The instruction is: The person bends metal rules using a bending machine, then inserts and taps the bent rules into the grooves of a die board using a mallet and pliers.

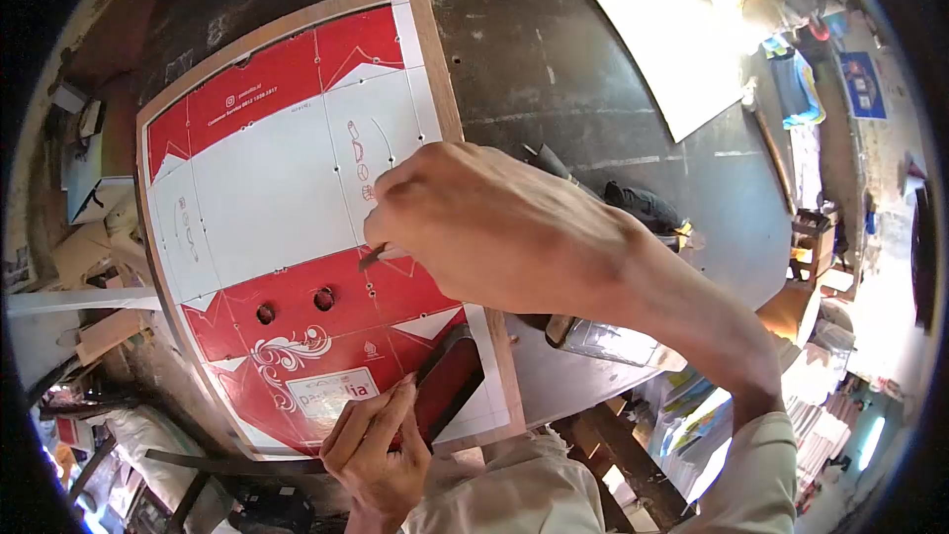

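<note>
A red and white printed carton sheet (267, 198) lies on a wooden board (443, 69), with fold lines, small dark holes and two round holes on it. My right hand (445, 213) is closed above the sheet's right part. A thin brownish tip (372, 257) sticks out below its fingers against the red panel; the rest of that tool is hidden in the hand. At the board's near edge, my left hand (381, 445) has its fingers pressed together at the side of a long dark block (453, 381). That block rests slantwise over the sheet's lower right corner.
The board lies on a dark worn table (554, 59). Beyond my right forearm are a black and yellow tool (647, 206) and a clear container (613, 341). A large white sheet (652, 20) lies at the far right. A wooden stick (774, 158) leans near the table's right edge.
</note>
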Demonstrator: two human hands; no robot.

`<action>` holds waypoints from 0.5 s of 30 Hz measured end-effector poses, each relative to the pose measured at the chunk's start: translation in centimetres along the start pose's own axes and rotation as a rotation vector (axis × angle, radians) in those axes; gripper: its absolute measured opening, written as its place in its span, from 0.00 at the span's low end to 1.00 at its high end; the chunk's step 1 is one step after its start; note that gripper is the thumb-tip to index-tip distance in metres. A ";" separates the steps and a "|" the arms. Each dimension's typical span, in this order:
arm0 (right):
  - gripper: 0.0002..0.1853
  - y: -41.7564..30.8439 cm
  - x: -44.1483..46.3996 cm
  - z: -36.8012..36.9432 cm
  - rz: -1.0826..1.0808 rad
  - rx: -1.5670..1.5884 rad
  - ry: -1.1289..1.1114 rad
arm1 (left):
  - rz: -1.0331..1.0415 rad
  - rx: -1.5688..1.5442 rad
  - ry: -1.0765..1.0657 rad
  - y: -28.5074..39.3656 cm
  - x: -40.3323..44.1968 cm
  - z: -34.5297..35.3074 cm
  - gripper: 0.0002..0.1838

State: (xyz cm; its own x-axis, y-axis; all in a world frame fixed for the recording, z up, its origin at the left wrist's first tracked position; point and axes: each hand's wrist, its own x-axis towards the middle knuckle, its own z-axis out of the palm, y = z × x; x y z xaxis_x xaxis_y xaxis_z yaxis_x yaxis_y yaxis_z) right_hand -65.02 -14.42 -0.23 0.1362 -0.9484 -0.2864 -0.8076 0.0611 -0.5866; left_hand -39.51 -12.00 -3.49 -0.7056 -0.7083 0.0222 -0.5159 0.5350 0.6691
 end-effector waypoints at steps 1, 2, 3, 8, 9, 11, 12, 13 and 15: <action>0.10 -0.1 -0.4 -0.1 -0.009 0.015 0.003 | -0.011 0.003 0.011 0.1 0.0 -0.1 0.13; 0.10 -0.1 -1.1 -0.1 0.016 0.082 0.054 | -0.024 0.021 0.008 0.1 -0.1 -0.2 0.13; 0.09 -0.1 -1.9 0.1 0.035 0.150 0.098 | -0.026 0.005 0.000 0.1 -0.1 -0.2 0.14; 0.07 -2.4 -3.9 -0.9 0.164 0.110 0.085 | 0.015 -0.049 -0.009 -0.7 -0.4 -0.2 0.21; 0.07 -2.9 -3.8 -1.3 0.231 0.112 0.005 | 0.008 -0.054 -0.002 -0.7 -0.4 -0.2 0.21; 0.04 -3.6 -2.5 -1.3 0.213 0.063 -0.129 | 0.044 -0.049 -0.003 -0.9 -0.4 -0.2 0.21; 0.03 -3.9 -2.4 -1.0 0.192 0.061 -0.097 | 0.037 -0.056 0.002 -0.9 -0.5 -0.2 0.21; 0.02 -4.2 -2.2 -0.7 0.169 0.059 -0.066 | 0.039 -0.070 -0.004 -0.9 -0.5 -0.2 0.21; 0.02 -4.5 -1.7 -0.3 0.154 0.057 -0.072 | 0.040 -0.086 -0.003 -1.0 -0.5 -0.3 0.21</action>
State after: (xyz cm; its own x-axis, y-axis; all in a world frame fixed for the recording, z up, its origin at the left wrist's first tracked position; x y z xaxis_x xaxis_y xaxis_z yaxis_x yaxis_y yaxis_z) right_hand -61.83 -13.22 3.10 0.0556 -0.9017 -0.4288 -0.7887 0.2237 -0.5726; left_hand -38.49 -12.29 -3.98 -0.7267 -0.6853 0.0482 -0.4437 0.5217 0.7287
